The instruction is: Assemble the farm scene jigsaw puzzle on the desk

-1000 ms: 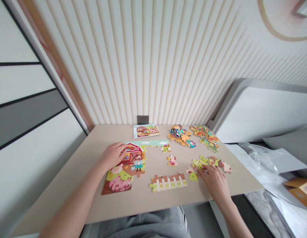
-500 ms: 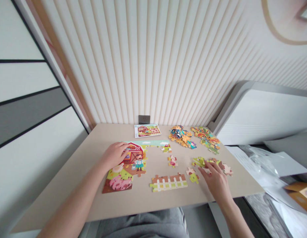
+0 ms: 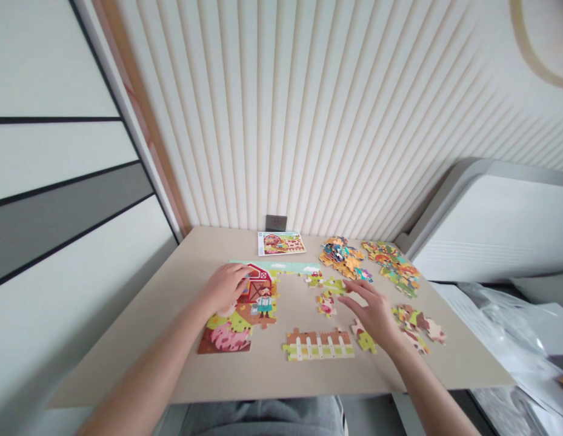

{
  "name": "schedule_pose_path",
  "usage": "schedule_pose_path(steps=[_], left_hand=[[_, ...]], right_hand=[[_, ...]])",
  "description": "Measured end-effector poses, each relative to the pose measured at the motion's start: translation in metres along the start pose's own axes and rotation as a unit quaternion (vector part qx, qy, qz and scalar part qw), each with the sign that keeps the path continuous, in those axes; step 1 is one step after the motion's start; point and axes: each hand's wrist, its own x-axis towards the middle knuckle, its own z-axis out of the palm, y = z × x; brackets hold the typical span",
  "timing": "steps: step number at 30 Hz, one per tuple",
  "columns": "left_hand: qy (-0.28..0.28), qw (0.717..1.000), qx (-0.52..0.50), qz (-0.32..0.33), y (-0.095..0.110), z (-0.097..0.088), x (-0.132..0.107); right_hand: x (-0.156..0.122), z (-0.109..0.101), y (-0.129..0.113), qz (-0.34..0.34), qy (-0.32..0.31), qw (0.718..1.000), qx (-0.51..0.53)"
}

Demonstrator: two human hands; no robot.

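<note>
My left hand (image 3: 224, 286) lies with fingers stretched over the upper left of the joined farm puzzle (image 3: 238, 336), covering part of the red barn. Between the thumb and fingers of my right hand (image 3: 371, 309) is a green puzzle piece (image 3: 333, 284). It is beside the tractor piece (image 3: 314, 279) hanging from the sky strip (image 3: 290, 266); I cannot tell whether they touch. Just below is a cow-face piece (image 3: 326, 304). A joined fence strip (image 3: 320, 346) lies nearer me, and a green and cream piece (image 3: 363, 336) is partly under my right hand.
Loose brown and cream pieces (image 3: 420, 324) lie right of my right arm. A picture card (image 3: 281, 243) stands at the back by a wall socket (image 3: 276, 223). Behind to the right are a heap of pieces (image 3: 342, 257) and a second joined puzzle (image 3: 394, 266).
My right hand has moved left from the loose pieces, bringing the green puzzle piece beside the tractor piece. My left hand stays on the barn. The view has shifted slightly.
</note>
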Motion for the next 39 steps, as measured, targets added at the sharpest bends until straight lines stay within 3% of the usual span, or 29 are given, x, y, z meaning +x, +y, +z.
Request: schedule_pose_path(steps=[6, 12, 22, 30, 39], left_hand=[[0.01, 1.0, -0.007, 0.009, 0.012, -0.001, 0.0], [0.011, 0.999, -0.023, 0.02, 0.026, -0.008, 0.002], [0.001, 0.999, -0.038, 0.032, 0.045, -0.012, 0.003], [0.0, 0.998, -0.054, 0.035, 0.047, -0.017, 0.004], [-0.004, 0.998, -0.051, 0.035, 0.048, -0.017, 0.004]], right_hand=[[0.053, 0.049, 0.005, -0.032, -0.066, 0.995, 0.072], [0.049, 0.078, -0.001, -0.005, -0.104, 0.991, 0.081], [0.048, 0.086, 0.004, -0.018, -0.127, 0.99, 0.051], [0.043, 0.082, 0.007, -0.038, -0.118, 0.992, 0.011], [0.04, 0.075, 0.004, -0.018, -0.111, 0.992, 0.058]])
